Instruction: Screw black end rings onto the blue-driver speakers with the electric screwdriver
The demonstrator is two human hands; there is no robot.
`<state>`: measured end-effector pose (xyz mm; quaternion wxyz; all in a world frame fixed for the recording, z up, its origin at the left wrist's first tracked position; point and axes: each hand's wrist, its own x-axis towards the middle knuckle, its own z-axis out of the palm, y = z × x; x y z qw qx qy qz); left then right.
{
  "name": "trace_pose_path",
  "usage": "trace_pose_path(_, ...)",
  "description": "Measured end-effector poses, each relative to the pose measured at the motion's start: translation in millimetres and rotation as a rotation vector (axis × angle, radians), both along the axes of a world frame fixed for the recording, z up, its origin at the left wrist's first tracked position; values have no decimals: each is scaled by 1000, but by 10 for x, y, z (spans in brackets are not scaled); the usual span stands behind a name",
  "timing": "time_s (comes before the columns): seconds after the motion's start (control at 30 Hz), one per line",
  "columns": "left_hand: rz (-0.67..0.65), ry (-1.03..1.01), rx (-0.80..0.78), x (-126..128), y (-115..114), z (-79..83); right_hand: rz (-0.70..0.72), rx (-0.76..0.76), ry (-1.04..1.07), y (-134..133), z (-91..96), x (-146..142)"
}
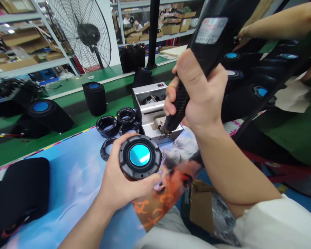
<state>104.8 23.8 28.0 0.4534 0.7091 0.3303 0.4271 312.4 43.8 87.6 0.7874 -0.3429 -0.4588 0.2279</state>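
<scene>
Apparently fetching a screw at the metal feeder (pixel 151 110), clamping the right grip (pixel 202 90) around the power screwdriver (pixel 207 52) and the left grip (pixel 120 183) around the speaker unit (pixel 140 155) above the table (pixel 75 176); probably calling next for bringing the screwdriver over to the unit.

Worn on the head; looks forward and down as a single view. Takes in left hand (pixel 118 186) at close range, lower middle of frame, and right hand (pixel 204 97), also close, right of centre. Crosses the green bench (pixel 114 100) on a slant, then reaches well beyond to the fan (pixel 88 34), upper left.
</scene>
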Motion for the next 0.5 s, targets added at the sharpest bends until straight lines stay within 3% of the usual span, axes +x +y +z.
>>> trace_pose_path(0.33,0,4,-5,-6,-2,-2,39,-2,21,-9,-98,-2)
trace_pose_path(0.5,-12,-8,-23,-6,-9,-5,27,5,42,-147,165,-37)
